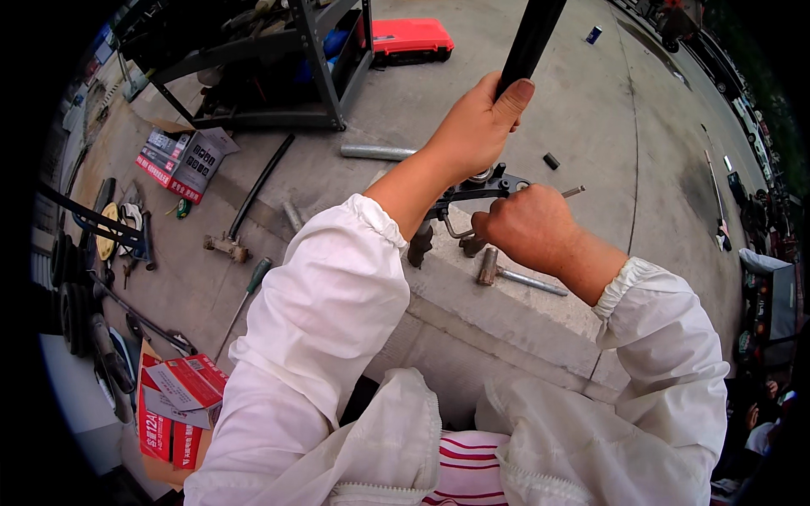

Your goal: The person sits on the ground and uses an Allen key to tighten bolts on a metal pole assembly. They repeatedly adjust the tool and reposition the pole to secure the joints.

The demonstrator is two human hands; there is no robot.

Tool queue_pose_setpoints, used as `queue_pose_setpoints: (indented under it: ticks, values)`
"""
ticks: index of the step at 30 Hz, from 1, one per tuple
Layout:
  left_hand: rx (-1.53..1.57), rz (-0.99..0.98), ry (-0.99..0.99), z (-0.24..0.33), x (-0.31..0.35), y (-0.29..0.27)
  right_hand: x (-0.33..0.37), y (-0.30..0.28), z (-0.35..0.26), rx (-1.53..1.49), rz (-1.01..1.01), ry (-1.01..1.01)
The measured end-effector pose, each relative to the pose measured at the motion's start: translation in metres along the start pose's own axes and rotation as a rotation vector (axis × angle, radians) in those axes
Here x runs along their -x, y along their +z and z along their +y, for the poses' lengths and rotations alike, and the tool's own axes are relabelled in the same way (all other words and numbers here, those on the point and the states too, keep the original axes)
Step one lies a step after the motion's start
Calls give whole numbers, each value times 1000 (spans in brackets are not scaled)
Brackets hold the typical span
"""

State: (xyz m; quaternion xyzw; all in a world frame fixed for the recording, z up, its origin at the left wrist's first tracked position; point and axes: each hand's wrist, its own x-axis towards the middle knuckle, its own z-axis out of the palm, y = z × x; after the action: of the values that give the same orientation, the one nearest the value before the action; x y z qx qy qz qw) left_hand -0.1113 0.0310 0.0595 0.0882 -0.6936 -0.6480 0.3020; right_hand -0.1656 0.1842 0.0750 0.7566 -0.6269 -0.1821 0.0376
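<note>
My left hand (477,126) is closed around a black tube (533,42) that slants up to the upper edge. Below that grip sits a black metal bracket (481,191) with holes and a shiny round part at the tube's foot. My right hand (533,228) makes a fist at the bracket's right side, around a thin bent metal rod (456,229), perhaps a hex key; the fingers hide its middle. A thin rod end (575,191) sticks out beyond the knuckles. Just under this fist lies a hammer (527,280) with a metal handle.
On the concrete are a metal pipe (375,153), a screwdriver (253,287), a black bar with a rusty end (253,190) and a short dark cylinder (551,160). Cartons (187,160) stand left, near a dark metal shelf (316,63) and a red case (412,38).
</note>
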Motion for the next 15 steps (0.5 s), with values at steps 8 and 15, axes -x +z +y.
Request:
queue_pose_setpoints:
  ticks: [8, 15]
  values:
    - [18, 29, -10, -4, -5, 0, -17, -26, -13, 10, -243, 16]
    - [-11, 15, -18, 1, 0, 0, -26, -44, -15, 86, -186, -99]
